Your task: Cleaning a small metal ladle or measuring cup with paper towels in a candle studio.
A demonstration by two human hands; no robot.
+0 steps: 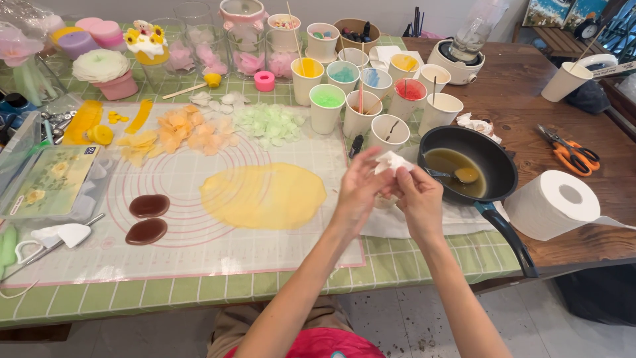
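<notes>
Both hands meet above the table's front edge; left hand [358, 189] and right hand [417, 199] pinch a small white wax piece [392, 161] between them (fingertips pressed together), the black pan [493, 156] just beside the right.

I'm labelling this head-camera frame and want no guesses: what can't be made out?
- White piece: pinched between left hand and right hand; fingers hide its shape and kind.
- Frying pan handle: far end runs under the table edge.
- Paper cups: several contents sit below the rims.
</notes>
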